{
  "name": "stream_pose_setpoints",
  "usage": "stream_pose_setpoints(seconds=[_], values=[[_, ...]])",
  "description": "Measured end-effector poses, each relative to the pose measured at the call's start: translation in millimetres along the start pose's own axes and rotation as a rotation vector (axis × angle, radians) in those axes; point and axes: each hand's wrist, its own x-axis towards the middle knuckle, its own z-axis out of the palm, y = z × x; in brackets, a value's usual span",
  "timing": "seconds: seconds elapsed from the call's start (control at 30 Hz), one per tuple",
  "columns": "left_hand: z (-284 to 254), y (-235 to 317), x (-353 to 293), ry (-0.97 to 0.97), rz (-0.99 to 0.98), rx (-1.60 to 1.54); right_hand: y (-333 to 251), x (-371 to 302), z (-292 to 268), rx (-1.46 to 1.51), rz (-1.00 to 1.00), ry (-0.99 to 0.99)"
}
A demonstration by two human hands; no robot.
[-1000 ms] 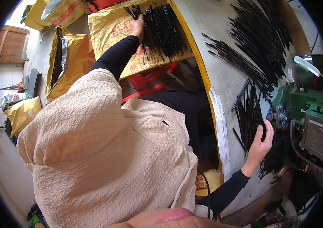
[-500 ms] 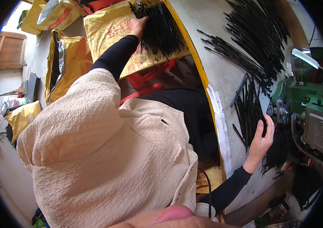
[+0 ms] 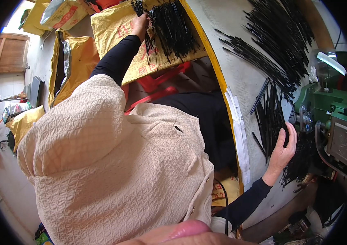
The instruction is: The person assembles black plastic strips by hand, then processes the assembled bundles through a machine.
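Note:
My left hand [image 3: 139, 25] is closed around a small bunch of thin black strips [image 3: 149, 45], whose ends stick out above and below the fingers. It is over a yellow woven sack [image 3: 110, 25], left of a thicker row of the same black strips [image 3: 174, 30]. On the worktable, my right hand [image 3: 283, 151] has its thumb and curved fingers at the right edge of a smaller pile of black strips [image 3: 268, 118]. Its fingertips are partly lost against the dark strips. More black strips [image 3: 277, 36] lie fanned out farther up the table.
A green machine [image 3: 332, 100] stands at the table's right, with a white lamp [image 3: 331, 64] above it. Dark strands [image 3: 298, 163] hang beside my right hand. White cloth [image 3: 238, 134] lies along the yellow table edge. A red stool [image 3: 157, 83] sits below the sack; another yellow sack [image 3: 79, 57] stands at left.
My left hand has moved left, drawing a small bunch of strips away from the row on the sack. A gap now shows between them. My right hand keeps its place at the pile.

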Motion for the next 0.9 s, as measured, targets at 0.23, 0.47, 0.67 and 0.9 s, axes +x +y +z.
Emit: stream_pose_setpoints(seconds=[0.23,0.47,0.67,0.9], values=[[-5.7,7.0,-15.1,-0.017,0.005,0.035,-0.5,0.6,0.5,0.0,-0.003,0.007],[-12.0,12.5,-9.4,-0.043,0.0,0.031,-1.6,-0.5,0.4,0.004,-0.012,0.012],[-11.4,68.0,-32.5,0.032,0.262,-0.13,0.8,-0.9,1.0,0.009,-0.015,0.009],[-2.0,78.0,-48.7,0.119,0.384,-0.107,1.5,1.6,0.5,-0.015,-0.013,0.01]])
